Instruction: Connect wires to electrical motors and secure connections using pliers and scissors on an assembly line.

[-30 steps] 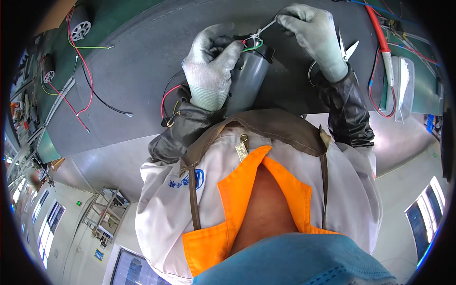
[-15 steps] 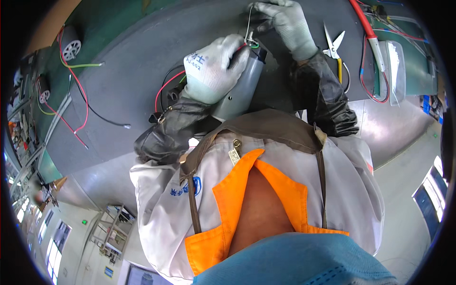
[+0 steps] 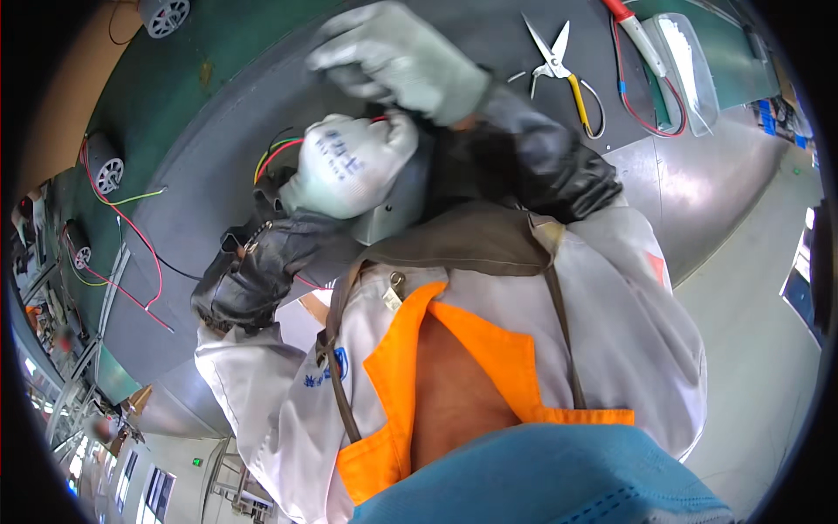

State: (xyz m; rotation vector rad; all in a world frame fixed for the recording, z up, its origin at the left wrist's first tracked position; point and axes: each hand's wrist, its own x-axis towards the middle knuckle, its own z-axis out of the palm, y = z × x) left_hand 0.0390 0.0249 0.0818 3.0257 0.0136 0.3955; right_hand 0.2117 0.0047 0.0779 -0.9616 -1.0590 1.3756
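Observation:
My left hand (image 3: 349,168), in a white coated glove, lies against a grey cylindrical motor housing (image 3: 384,218). Its thumb and fingers are closed at the housing's far end, where a red wire (image 3: 378,119) shows beside them. Red and yellow-green wires (image 3: 272,157) come out left of this glove. Above and just beyond it, my gloved right hand (image 3: 401,63) reaches across to the left. Motion blurs its partly curled fingers, and whether they hold anything does not show. Dark sleeve covers and the right hand hide part of the housing.
Yellow-handled scissors (image 3: 559,68) lie spread on the dark mat at right. Past them are a red-and-white handled tool (image 3: 644,45) with a cord and a clear box (image 3: 705,87) of thin white strips. Left stand motors with wires (image 3: 106,168), another smaller motor (image 3: 78,246) and a third (image 3: 164,16).
My right hand has swung left, above my left hand. The thin white strip that stood up from the wires no longer shows. The whole view has shifted, with the scissors now further left.

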